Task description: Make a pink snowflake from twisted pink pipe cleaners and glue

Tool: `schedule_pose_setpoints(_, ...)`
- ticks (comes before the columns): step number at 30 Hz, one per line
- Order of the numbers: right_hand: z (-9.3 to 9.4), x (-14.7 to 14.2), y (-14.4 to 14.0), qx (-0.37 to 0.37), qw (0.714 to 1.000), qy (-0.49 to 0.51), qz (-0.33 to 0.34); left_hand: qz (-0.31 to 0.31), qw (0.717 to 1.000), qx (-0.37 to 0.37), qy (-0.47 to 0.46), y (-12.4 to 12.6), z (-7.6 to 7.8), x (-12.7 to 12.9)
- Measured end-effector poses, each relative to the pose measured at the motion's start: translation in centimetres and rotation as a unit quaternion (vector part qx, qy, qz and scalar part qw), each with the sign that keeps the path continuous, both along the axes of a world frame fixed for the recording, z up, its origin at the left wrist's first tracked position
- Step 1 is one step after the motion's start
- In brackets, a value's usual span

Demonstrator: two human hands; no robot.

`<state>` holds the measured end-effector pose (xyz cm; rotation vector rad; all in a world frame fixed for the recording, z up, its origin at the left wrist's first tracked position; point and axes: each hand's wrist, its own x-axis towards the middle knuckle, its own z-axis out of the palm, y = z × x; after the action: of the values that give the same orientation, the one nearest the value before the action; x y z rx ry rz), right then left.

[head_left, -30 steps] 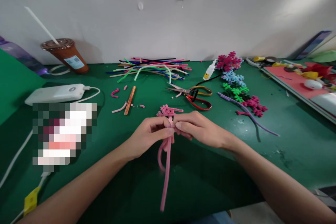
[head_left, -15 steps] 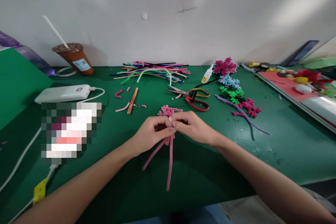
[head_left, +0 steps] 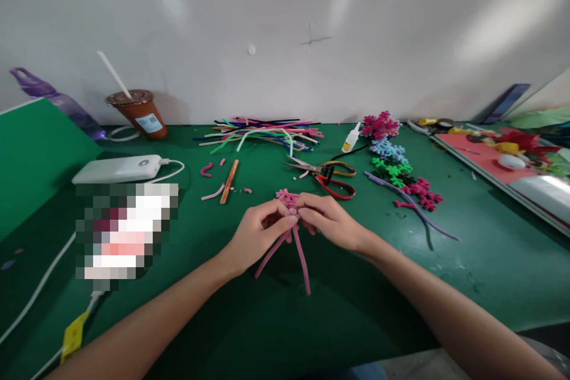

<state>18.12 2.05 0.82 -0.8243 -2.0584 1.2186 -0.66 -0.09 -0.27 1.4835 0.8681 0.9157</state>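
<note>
Pink pipe cleaners (head_left: pixel 302 259), bent into small loops at the top with two long ends hanging down, are pinched between both my hands over the table. My left hand (head_left: pixel 262 228) closes thumb and fingers on them from the left. From the right, my right hand (head_left: pixel 332 219) grips the same looped part, its fingertips partly hiding it. Just beyond the hands, scissors (head_left: pixel 318 169) with one red and one yellow handle lie with blades apart. Short pink offcuts (head_left: pixel 212 193) and a brown patterned stick (head_left: pixel 229 181) lie to the left.
A heap of coloured pipe cleaners (head_left: pixel 262 135) lies by the wall. On the right are a glue bottle (head_left: pixel 351 139), finished snowflake-like shapes (head_left: pixel 392 154) and a purple pipe cleaner (head_left: pixel 414 205). A drink cup (head_left: pixel 140 114), power bank (head_left: pixel 118 169) and cable (head_left: pixel 48 273) are left.
The long hanging end of the pink pipe cleaner has swung to the right and looks shorter. Both hands still pinch the looped part. The camera view has tilted up slightly.
</note>
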Motion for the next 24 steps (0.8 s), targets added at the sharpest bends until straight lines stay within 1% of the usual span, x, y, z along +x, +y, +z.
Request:
schedule_pose_setpoints(3, -0.2, -0.2, -0.2, 0.042, 0.999, -0.032, 0.005, -0.004, 1.000, -0.001, 0.001, -0.2, 0.1, 0.1)
schedule_pose_setpoints(5, -0.3, -0.1, -0.3, 0.062, 0.997, -0.031, 0.016, -0.006, 1.000, 0.002, 0.003, -0.3, 0.1, 0.2)
schedule_pose_setpoints(8, -0.2, -0.1, -0.4, 0.062, 0.998, -0.010, 0.030, -0.007, 1.000, 0.003, -0.008, -0.4, 0.3, 0.2)
schedule_pose_setpoints(9, -0.2, -0.2, -0.5, 0.045, 0.999, 0.000, 0.028, -0.009, 1.000, 0.003, -0.013, -0.4, 0.4, 0.2)
schedule_pose_setpoints(11, -0.2, -0.5, -0.7, -0.020, 0.999, 0.033, 0.025, -0.016, 1.000, 0.001, -0.020, -0.4, 0.5, 0.1)
schedule_pose_setpoints(13, -0.3, -0.8, -0.9, -0.098, 0.991, 0.088, 0.026, -0.022, 0.999, -0.003, -0.029, -0.4, 0.5, 0.1)
schedule_pose_setpoints(15, -0.3, -1.0, -1.1, -0.145, 0.980, 0.134, 0.024, -0.026, 0.999, -0.012, -0.043, -0.5, 0.5, 0.2)
schedule_pose_setpoints(17, -0.4, -0.9, -1.0, -0.150, 0.978, 0.141, 0.019, -0.030, 0.998, -0.019, -0.048, -0.5, 0.4, 0.3)
schedule_pose_setpoints(20, -0.4, -0.4, -0.6, -0.137, 0.985, 0.104, 0.026, -0.025, 1.000, 0.006, -0.016, -0.4, 0.4, 0.4)
schedule_pose_setpoints(22, -0.3, 0.0, -0.3, -0.157, 0.982, 0.097, 0.040, -0.001, 0.999, 0.049, 0.011, -0.3, 0.3, 0.3)
schedule_pose_setpoints(24, -0.1, 0.2, 0.0, -0.195, 0.974, 0.107, 0.052, 0.030, 0.992, 0.121, 0.032, -0.2, 0.2, 0.1)
